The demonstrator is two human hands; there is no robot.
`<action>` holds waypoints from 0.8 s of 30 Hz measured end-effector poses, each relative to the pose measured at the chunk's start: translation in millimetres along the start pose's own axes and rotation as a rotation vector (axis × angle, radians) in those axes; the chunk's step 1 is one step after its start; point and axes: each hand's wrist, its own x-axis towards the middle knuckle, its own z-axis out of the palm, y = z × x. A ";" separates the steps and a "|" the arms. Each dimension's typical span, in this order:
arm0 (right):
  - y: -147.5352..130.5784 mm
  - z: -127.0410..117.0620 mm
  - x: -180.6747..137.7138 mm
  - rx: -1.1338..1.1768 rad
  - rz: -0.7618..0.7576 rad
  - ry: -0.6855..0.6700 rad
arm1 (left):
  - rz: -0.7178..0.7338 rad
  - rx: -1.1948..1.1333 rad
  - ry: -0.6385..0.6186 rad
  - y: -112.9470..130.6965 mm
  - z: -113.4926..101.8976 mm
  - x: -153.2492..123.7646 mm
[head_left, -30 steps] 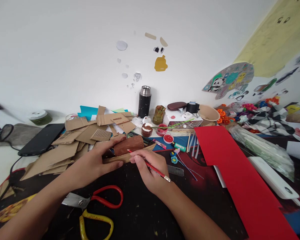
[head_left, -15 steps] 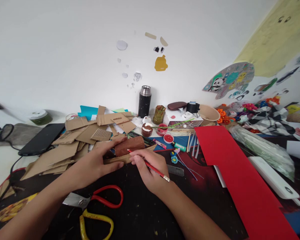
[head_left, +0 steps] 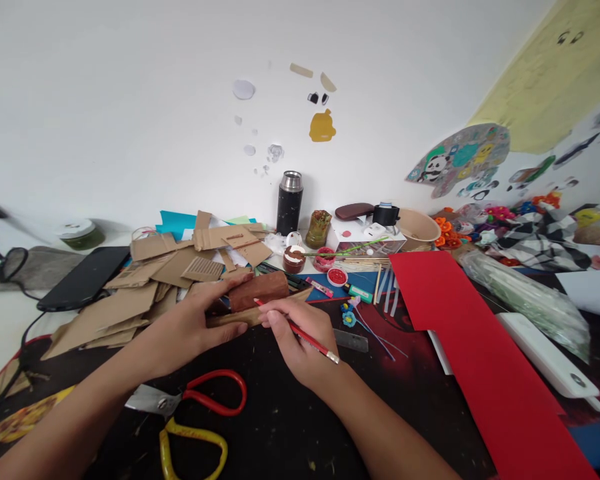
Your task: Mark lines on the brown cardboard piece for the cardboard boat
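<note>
My right hand [head_left: 300, 340] is closed around a red pencil [head_left: 313, 342] with a white eraser end. Its tip rests near the lower edge of a reddish-brown, roll-shaped piece [head_left: 260, 291]. Under and in front of that piece lies a strip of cardboard [head_left: 253, 318]. My left hand [head_left: 200, 320] grips the left end of the brown piece, fingers over its top and thumb along the cardboard strip; the fingers' undersides are hidden. Scissors [head_left: 167, 405] with one red and one yellow handle lie spread on the black table surface [head_left: 280, 427], nearer to me.
Cardboard scraps [head_left: 125, 300] are heaped at left beside a black phone [head_left: 85, 279]. Behind my hands stand a black flask [head_left: 290, 203] and small paint pots [head_left: 294, 260]. A metal ruler [head_left: 351, 341] lies right of my hand, and large red paper [head_left: 480, 360] further right.
Both hands, the pencil and the brown piece keep practically the same position. At the far right edge, the white paper now reaches further left.
</note>
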 end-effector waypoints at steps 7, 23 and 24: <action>-2.7 -0.5 -0.1 -0.002 -0.018 -0.036 | -0.012 -0.015 -0.003 2.8 -0.2 0.5; -2.9 6.7 -1.5 0.015 -0.123 -0.064 | 0.024 -0.039 0.043 0.4 17.3 0.1; -3.2 6.6 -1.6 0.014 -0.117 -0.065 | 0.024 -0.044 0.033 1.3 17.4 0.1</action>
